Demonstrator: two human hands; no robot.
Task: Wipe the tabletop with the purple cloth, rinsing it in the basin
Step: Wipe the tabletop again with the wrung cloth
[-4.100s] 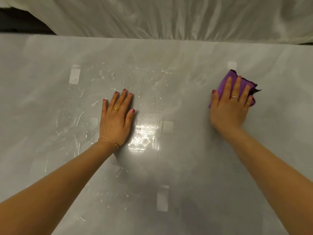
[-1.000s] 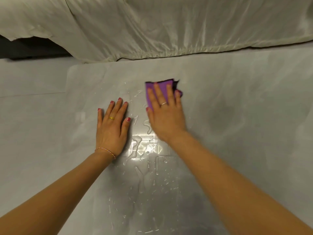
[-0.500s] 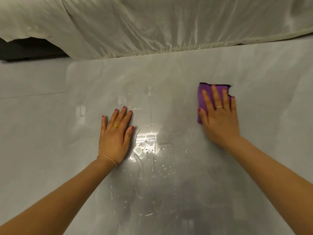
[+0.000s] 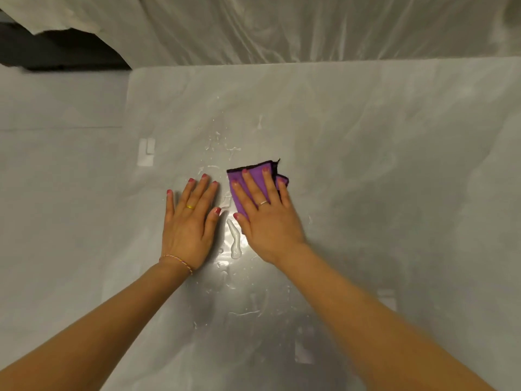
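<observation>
Right hand (image 4: 267, 221) has its fingers (image 4: 252, 187) straight and a bit spread, pressing flat on the folded purple cloth (image 4: 260, 177) — the cloth sits under the fingertips, poking out past them toward the far side. Left hand (image 4: 189, 224) lies just beside it, fingers straight, palm down on the wet table (image 4: 380, 170), holding nothing — water streaks (image 4: 234, 238) sit between the two hands.
</observation>
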